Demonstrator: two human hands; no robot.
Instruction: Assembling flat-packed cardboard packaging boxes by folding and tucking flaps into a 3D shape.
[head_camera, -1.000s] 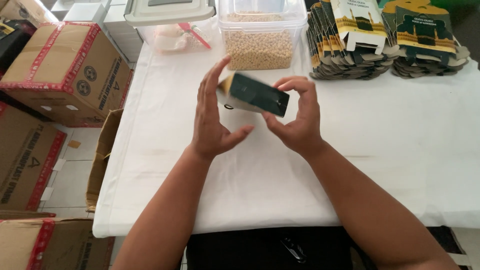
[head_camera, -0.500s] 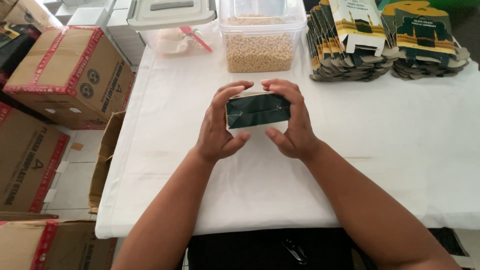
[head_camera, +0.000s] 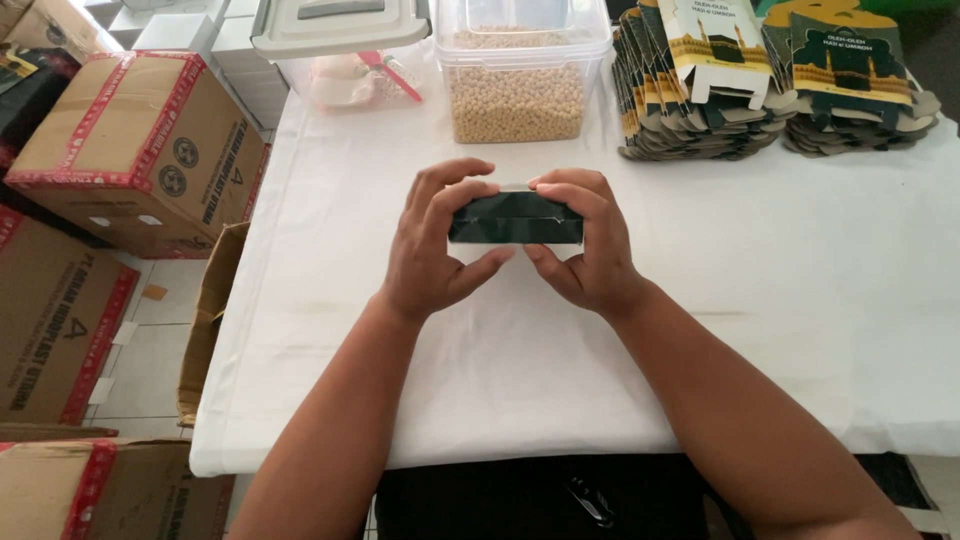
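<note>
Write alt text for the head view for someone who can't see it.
Both hands, left hand and right hand, grip a small dark green box above a white-covered table. Behind it stand a clear tub of beige pellets and stacks of flat cartons.

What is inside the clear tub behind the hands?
The clear tub holds small pale beige round pieces, filling roughly its lower half. Its bottom layers are covered.

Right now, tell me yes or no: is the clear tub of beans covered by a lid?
No, the clear tub of beans stands open-topped; the grey lid rests on another tub.
</note>
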